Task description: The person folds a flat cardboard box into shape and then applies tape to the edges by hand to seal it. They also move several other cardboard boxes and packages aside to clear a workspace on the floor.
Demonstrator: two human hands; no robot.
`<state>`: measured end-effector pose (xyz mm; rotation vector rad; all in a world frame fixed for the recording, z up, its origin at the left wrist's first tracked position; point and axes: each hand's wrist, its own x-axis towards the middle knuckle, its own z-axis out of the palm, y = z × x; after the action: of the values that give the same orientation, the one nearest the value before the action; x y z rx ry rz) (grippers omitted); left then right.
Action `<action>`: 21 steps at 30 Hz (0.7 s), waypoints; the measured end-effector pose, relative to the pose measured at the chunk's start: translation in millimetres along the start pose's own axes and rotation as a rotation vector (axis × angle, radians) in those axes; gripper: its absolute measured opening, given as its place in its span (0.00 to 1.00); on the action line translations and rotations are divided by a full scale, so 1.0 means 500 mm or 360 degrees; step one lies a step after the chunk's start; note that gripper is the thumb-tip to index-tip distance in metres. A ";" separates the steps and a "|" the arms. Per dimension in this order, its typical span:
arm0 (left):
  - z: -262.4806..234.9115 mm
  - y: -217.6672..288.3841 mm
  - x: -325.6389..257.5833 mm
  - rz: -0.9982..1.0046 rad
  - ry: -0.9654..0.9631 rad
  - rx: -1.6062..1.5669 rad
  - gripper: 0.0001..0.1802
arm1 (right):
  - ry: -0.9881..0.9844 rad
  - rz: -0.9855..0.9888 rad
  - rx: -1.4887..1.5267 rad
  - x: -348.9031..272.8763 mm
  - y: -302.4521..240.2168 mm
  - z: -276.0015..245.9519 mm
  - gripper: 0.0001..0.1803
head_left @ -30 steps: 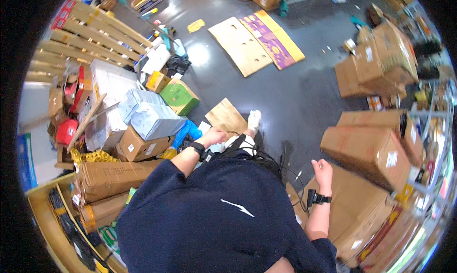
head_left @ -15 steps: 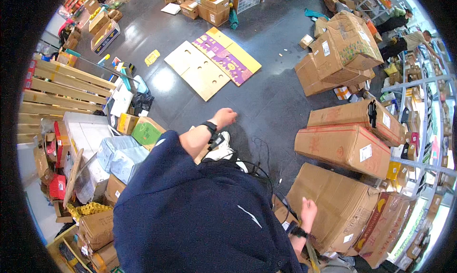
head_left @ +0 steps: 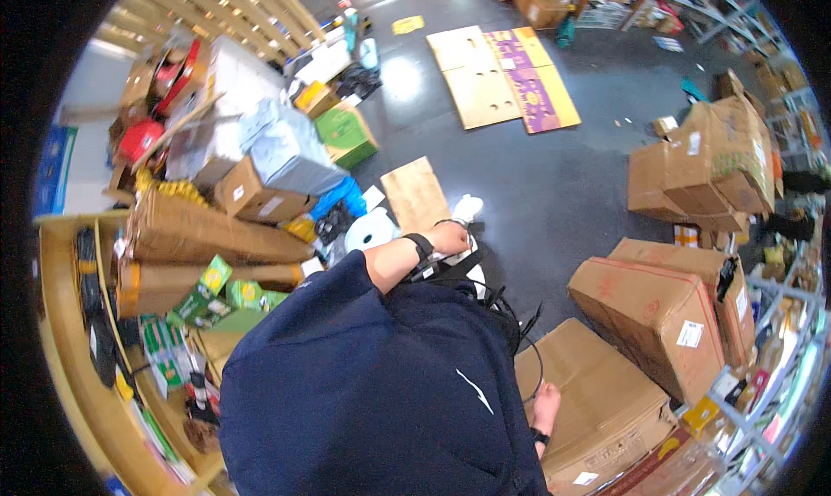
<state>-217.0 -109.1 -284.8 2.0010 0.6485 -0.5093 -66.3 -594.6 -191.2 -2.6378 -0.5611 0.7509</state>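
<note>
My left hand [head_left: 452, 236], with a dark band at its wrist, hangs in front of my body with its fingers curled in. Black straps and cables [head_left: 498, 299] and a white shoe [head_left: 467, 209] show around and below it. My right hand [head_left: 546, 403], also banded, is low at my right side with its fingers curled. Behind that hand stands a large brown carton [head_left: 597, 392]; whether they touch is unclear. I see nothing held in either hand. A flat brown cardboard piece [head_left: 414, 189] and a white roll [head_left: 370, 230] are near my left hand.
Flattened cardboard sheets [head_left: 476, 80] lie on the dark floor [head_left: 554, 184] ahead. Tall cartons [head_left: 645, 318] and stacked boxes [head_left: 705, 163] line the right. On the left are a green box [head_left: 346, 137], wrapped grey packages [head_left: 290, 150], long cartons [head_left: 212, 232] and a wooden-sided bin [head_left: 65, 323].
The view has swung left, so the flattened sheets and right-hand cartons sit further right in it. My left hand has come lower and closer to my body. The wooden-sided bin shows more fully.
</note>
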 end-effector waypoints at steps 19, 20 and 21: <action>-0.186 -0.147 0.158 -0.0240 0.0187 -0.0106 0.20 | -0.0483 0.0420 0.0232 0.227 -0.084 0.012 0.22; -0.214 -0.153 0.174 -0.0236 0.0160 -0.0138 0.20 | -0.0471 0.0394 0.0247 0.279 -0.104 0.020 0.21; -0.236 -0.159 0.168 -0.0249 0.0128 -0.0186 0.21 | -0.0461 0.0354 0.0255 0.327 -0.126 0.024 0.21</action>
<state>-191.3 47.8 -330.6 1.8776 0.8701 -0.4741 37.4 -462.9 -243.8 -2.4832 -0.2664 1.2051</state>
